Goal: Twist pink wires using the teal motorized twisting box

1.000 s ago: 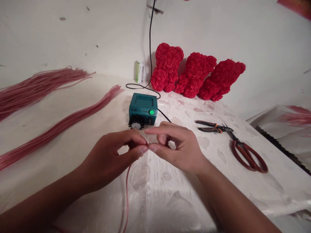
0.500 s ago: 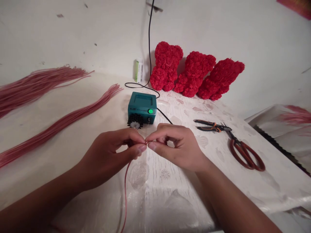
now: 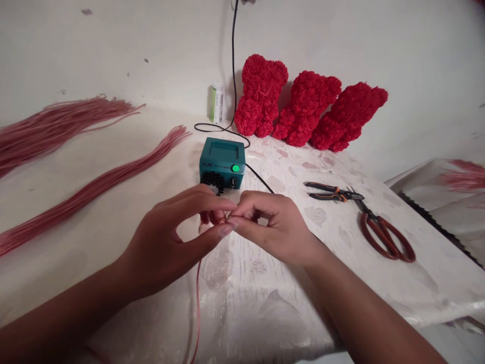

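Head view: two bare hands meeting fingertip to fingertip above the middle of the table (image 3: 265, 303).
Left hand (image 3: 166, 242): thumb and forefinger closed on the top end of the red cord (image 3: 197, 303), other fingers curled behind.
Right hand (image 3: 273, 227): thumb and forefinger pinched on the same end, touching the left fingertips.
Cord position: top end clamped between the two hands, just in front of the teal box (image 3: 222, 162).
Cord axis: long axis running from the fingertips toward the wearer, nearly straight, down to the lower edge of the picture.
Cord make: thin, smooth, pinkish red; single or doubled, cannot tell.
Teal box: one, squarish, smooth plastic, with a lit green button (image 3: 235, 168) and a black toothed wheel (image 3: 212, 179) on the near face.
Cable (image 3: 234, 60): one, black, thin, hanging down the wall and looping to the box.
Rose bears (image 3: 261, 96): three, red, bumpy with small petals, leaning in a row against the wall.
Loose bundles (image 3: 91, 189): two long sheaves of like red cords on the left, well apart from the hands; a third, blurred, at far right.
Pliers (image 3: 329, 191): one pair, black and orange handles.
Scissors (image 3: 382, 235): one pair, red loops, tips touching the pliers.
Bottle (image 3: 216, 102): one, small, green and white, upright by the wall.
Table cover: white, glossy, faintly patterned.
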The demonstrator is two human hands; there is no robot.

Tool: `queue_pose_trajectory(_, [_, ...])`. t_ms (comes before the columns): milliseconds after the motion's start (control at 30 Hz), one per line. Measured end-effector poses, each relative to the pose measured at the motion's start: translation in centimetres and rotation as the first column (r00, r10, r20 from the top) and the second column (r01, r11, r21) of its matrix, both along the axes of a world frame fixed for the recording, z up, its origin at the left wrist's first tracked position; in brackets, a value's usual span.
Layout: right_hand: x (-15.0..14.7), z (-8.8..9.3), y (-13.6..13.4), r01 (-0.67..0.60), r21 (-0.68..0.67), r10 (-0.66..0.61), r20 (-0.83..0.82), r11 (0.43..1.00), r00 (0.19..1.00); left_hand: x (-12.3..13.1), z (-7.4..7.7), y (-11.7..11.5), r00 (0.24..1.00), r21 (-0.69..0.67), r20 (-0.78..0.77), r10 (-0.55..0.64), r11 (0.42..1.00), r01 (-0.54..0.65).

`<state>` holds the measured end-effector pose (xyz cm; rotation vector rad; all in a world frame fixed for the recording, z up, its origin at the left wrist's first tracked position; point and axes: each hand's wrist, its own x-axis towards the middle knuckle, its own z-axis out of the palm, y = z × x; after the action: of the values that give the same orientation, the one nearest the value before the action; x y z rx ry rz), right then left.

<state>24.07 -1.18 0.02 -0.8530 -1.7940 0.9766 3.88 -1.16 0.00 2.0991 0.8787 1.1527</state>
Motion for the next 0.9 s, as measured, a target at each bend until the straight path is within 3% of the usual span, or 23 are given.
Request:
queue_pose_trajectory(133, [-0.1, 0.1, -0.1, -0.008, -0.033, 0.009, 0.027, 0.999, 1.0, -0.1, 0.0, 0.1, 0.999, 0.005, 0.028, -0.032, 0.999, 0.032])
queue_pose_trajectory(400, [-0.4, 0.3, -0.2, -0.073, -0.049, 0.076, 0.045, 0.996, 0.996, -0.3, 0.4, 0.2, 0.997, -0.146, -0.071, 0.012, 0.989, -0.022])
queue_pose_trajectory(567, [-0.2, 0.7, -0.1, -0.084, -0.091, 0.086, 0.019, 0.992, 0.996, -0.4, 0.8, 0.1, 0.994, -0.171, -0.086, 0.062, 0.982, -0.076])
queue_pose_trajectory(900, [0.0, 0.8, -0.1, -0.11, -0.105, 0.108, -0.028, 0.988, 0.994, -1.2, 0.9, 0.5, 0.993, -0.214, 0.011, -0.117, 0.97, 0.116])
